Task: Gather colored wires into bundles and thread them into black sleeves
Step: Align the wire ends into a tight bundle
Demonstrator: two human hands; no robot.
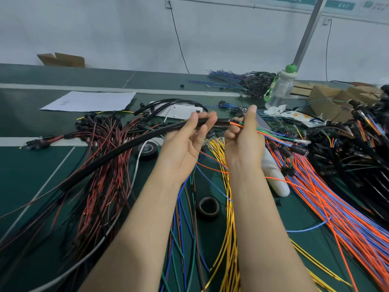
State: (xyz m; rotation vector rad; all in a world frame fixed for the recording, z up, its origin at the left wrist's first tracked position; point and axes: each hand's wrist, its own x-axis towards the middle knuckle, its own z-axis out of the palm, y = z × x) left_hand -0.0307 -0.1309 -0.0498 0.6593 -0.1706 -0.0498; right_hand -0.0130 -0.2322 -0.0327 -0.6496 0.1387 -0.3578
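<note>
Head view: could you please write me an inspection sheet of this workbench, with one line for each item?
Surface: green bench mat, largely covered with wires.
Job's things: black sleeve, raised off the bench; wire bundle of orange, green and blue wires at its mouth.
Clutter: dark tape roll, black tape roll, water bottle, paper sheet, cardboard boxes.
Hands: left hand holds the black sleeve near its end; right hand pinches the wire bundle.
Cables: red-black wires on the left, yellow wires in the middle, orange-blue wires on the right, all loose.
Surroundings: white wall with a hanging black cord; grey metal post.
</note>
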